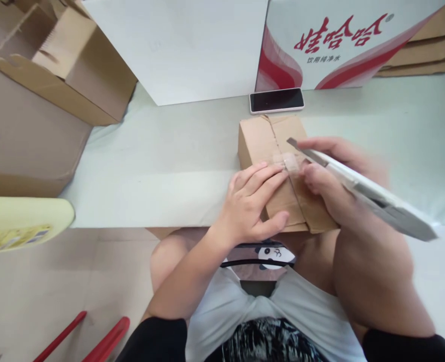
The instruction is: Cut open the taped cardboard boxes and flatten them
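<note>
A small brown cardboard box point(267, 141) lies on the pale table point(162, 166) near its front edge, its top seam taped. My left hand point(250, 203) rests flat on the box's near left part, fingers stretched out and pressing it down. My right hand point(335, 173) is closed around a grey utility knife point(365, 188). The knife's blade tip point(292, 143) points left over the box's top, near the tape seam. The right hand and knife are slightly blurred by motion.
A dark phone point(277, 100) lies just behind the box. A white and red printed carton point(331, 45) stands at the back right, a white panel point(192, 45) beside it. Open cardboard boxes point(56, 60) stand at the left. Red handles point(105, 342) show on the floor.
</note>
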Demonstrator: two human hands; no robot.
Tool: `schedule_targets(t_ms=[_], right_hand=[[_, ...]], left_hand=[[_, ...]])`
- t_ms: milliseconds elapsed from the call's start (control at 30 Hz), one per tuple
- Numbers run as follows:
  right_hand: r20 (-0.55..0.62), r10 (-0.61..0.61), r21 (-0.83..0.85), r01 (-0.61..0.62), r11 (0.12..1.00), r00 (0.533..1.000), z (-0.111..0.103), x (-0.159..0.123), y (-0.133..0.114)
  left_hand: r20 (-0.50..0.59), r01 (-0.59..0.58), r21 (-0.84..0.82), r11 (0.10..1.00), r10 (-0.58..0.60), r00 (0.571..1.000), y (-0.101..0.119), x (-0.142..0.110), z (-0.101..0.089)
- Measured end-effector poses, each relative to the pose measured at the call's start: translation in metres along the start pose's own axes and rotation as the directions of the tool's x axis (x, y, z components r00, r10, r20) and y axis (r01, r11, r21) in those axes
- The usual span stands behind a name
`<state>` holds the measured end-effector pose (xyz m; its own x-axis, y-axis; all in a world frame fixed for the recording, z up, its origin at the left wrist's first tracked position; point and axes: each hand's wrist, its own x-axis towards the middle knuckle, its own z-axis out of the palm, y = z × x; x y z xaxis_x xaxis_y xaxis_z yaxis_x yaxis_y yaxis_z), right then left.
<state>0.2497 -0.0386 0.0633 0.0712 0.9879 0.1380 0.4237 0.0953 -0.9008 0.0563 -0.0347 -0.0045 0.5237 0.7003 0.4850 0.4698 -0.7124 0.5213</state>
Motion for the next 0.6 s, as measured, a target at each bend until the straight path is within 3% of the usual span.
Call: schedule_targets(t_ms=[167,367,600], right_hand=[[-0.126,-0.019,-0.083,0.009,0.997,0.992,0.0015,-0.0021,-0.0081],[-0.089,0.054,-0.121,-0.064,0.991,0.995,0.0004,0.0019,-0.0041],[-0.120,0.061,-0.186,-0.082,0.979,0.991,0.0036,0.0024,-0.0074]], left_hand=[[-0.090,0.010,0.010,1.000,-0.009,0.996,0.0021,-0.0016,0.0054],[-0.044,0.026,-0.090,0.996,-0.030,0.999,0.0054,0.0007,0.0037],[-0.027,0.033,-0.092,0.995,-0.035,0.999,0.0050,-0.0001,0.0030]])
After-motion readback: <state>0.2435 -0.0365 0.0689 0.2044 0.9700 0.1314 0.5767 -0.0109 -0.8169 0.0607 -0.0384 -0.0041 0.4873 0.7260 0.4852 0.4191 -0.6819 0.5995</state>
